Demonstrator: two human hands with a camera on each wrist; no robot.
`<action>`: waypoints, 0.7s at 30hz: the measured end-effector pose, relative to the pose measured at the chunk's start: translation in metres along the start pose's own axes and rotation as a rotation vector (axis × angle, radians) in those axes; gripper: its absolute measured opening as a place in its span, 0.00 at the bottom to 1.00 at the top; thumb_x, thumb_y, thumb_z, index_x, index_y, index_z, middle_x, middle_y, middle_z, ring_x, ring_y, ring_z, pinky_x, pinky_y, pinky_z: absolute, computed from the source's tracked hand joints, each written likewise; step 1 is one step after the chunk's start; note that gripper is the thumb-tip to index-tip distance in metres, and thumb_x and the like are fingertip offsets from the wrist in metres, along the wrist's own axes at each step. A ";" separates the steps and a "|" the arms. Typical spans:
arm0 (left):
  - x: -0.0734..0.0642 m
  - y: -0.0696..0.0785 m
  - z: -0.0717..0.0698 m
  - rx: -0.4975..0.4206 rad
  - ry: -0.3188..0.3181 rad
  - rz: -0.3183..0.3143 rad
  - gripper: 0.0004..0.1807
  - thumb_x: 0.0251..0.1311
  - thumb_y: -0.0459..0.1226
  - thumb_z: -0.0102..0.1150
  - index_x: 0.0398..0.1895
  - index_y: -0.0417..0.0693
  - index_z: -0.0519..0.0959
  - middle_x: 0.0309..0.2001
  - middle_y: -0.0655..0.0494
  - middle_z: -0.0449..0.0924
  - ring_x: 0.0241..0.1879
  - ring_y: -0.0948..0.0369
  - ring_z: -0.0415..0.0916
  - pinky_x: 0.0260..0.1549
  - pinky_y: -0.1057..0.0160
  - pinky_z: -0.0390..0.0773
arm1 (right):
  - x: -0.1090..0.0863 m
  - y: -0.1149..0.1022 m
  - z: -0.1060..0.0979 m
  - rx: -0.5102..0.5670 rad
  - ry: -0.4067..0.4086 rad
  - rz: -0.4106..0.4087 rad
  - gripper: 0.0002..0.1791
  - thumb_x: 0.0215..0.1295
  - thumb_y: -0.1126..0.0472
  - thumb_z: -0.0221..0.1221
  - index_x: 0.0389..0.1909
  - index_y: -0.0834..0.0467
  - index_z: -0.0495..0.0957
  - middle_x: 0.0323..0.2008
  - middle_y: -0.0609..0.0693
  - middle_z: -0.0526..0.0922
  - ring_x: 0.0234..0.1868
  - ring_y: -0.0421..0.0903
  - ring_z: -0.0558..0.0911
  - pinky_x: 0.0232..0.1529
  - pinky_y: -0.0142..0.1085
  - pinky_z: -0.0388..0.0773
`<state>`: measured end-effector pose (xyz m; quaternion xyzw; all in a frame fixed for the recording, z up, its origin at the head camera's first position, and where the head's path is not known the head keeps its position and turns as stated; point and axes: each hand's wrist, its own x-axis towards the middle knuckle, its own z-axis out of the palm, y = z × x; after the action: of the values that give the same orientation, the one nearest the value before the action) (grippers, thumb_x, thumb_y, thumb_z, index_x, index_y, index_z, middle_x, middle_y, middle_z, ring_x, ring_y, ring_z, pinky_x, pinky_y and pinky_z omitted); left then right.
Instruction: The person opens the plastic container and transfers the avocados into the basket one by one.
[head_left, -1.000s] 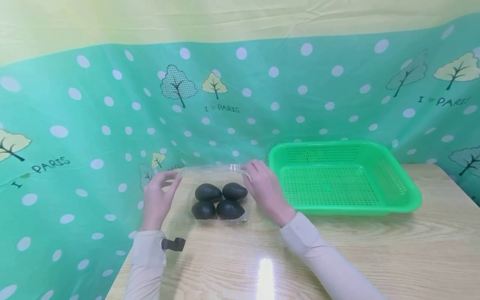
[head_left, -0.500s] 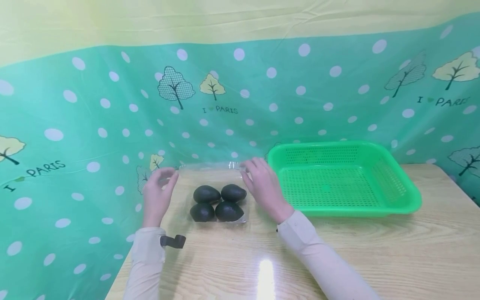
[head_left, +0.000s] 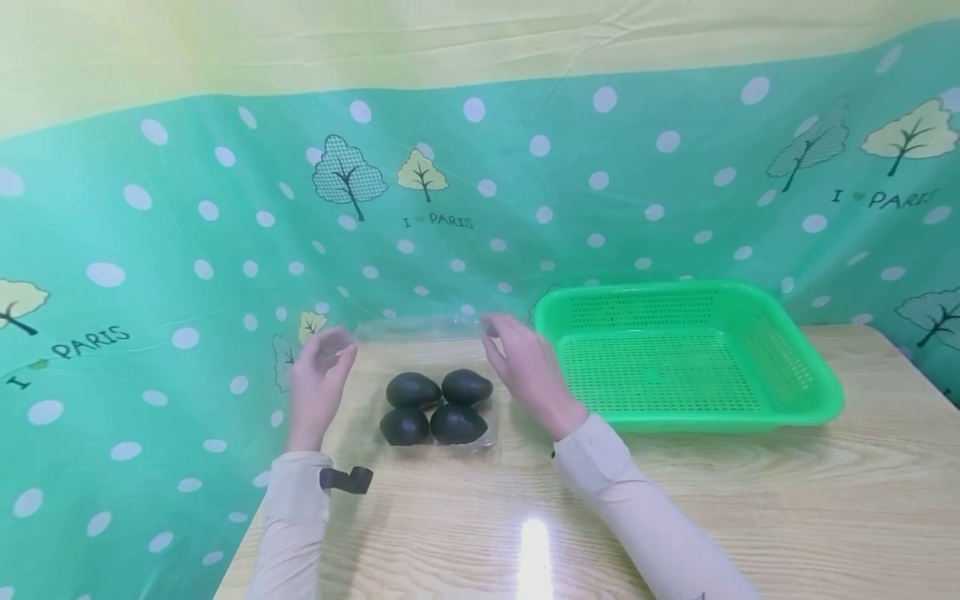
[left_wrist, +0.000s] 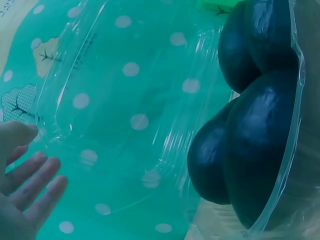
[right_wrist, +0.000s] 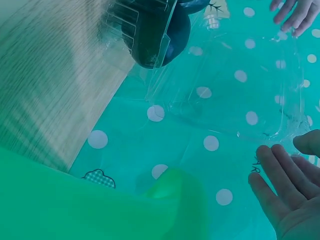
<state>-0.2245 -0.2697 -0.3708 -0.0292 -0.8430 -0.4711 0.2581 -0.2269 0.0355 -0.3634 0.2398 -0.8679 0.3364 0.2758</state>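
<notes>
Several dark avocados (head_left: 459, 423) lie in a clear plastic clamshell box (left_wrist: 280, 200) on the table. Its hinged lid (right_wrist: 235, 95) stands raised at the back. My left hand (head_left: 321, 387) is at the lid's left corner, fingers loosely bent; in the left wrist view the thumb tip overlaps that corner and the other fingers are spread. On the other side, my right hand (head_left: 531, 371) has its fingertips right at the lid's right corner. The right wrist view shows its thumb and fingers apart, the fingers fairly straight.
A green perforated plastic basket (head_left: 817, 400) stands right of the box, close to my right hand. The wooden table (head_left: 660, 508) runs up to a green dotted cloth (head_left: 420, 275) hanging behind. A black strap piece (head_left: 348, 481) sticks out from my left wrist.
The lid has tilted farther back, its far edge now higher in the head view. My left thumb and fingers have come away from the lid's edge slightly. The right hand stays nearly in place.
</notes>
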 end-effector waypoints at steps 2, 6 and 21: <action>0.000 0.000 0.001 -0.007 -0.008 -0.019 0.23 0.69 0.42 0.58 0.64 0.45 0.72 0.57 0.49 0.79 0.55 0.59 0.77 0.57 0.61 0.78 | 0.000 0.000 0.000 0.006 -0.007 0.015 0.19 0.69 0.64 0.57 0.60 0.62 0.74 0.48 0.55 0.85 0.46 0.49 0.85 0.47 0.39 0.84; -0.001 0.002 0.003 -0.027 -0.030 -0.055 0.26 0.69 0.44 0.57 0.68 0.47 0.69 0.61 0.49 0.76 0.58 0.52 0.76 0.60 0.53 0.76 | 0.001 0.000 0.000 0.010 -0.019 0.038 0.24 0.69 0.65 0.58 0.65 0.61 0.70 0.49 0.56 0.85 0.42 0.49 0.86 0.37 0.35 0.85; -0.003 -0.009 0.008 0.065 -0.081 0.024 0.20 0.69 0.35 0.56 0.61 0.38 0.74 0.58 0.42 0.77 0.56 0.48 0.76 0.57 0.48 0.77 | -0.002 0.008 0.000 0.000 -0.142 0.035 0.29 0.68 0.63 0.59 0.68 0.64 0.65 0.58 0.59 0.79 0.51 0.51 0.84 0.49 0.38 0.84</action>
<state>-0.2276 -0.2675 -0.3828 -0.0498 -0.8671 -0.4389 0.2303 -0.2304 0.0412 -0.3688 0.2476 -0.8894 0.3234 0.2075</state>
